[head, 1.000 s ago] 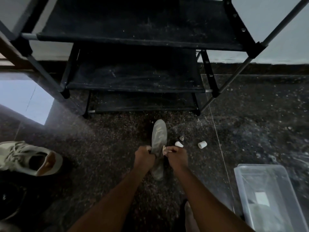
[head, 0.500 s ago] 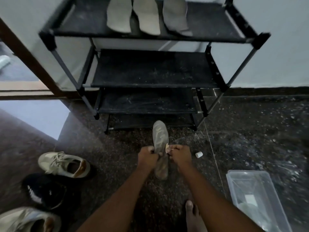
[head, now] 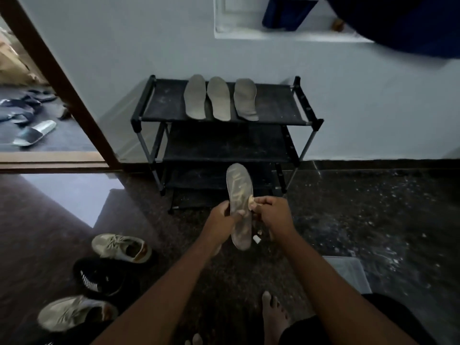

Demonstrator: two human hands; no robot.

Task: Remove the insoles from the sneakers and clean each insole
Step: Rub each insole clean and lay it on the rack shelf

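Just below centre frame, your left hand (head: 221, 217) is gripping an insole (head: 237, 192) with curled fingers, your right hand (head: 273, 215) is pinching a small wad (head: 252, 203) against its edge, and with three insoles (head: 219, 98) lying on the rack (head: 307, 113) at upper centre, you're probably cleaning one of the last.

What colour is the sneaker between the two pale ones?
The sneaker is black with white side stripes; head view.

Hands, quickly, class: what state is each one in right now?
Left hand: closed, gripping the insole at its left edge.
Right hand: closed, pinching a small pale wad against the insole's right edge.
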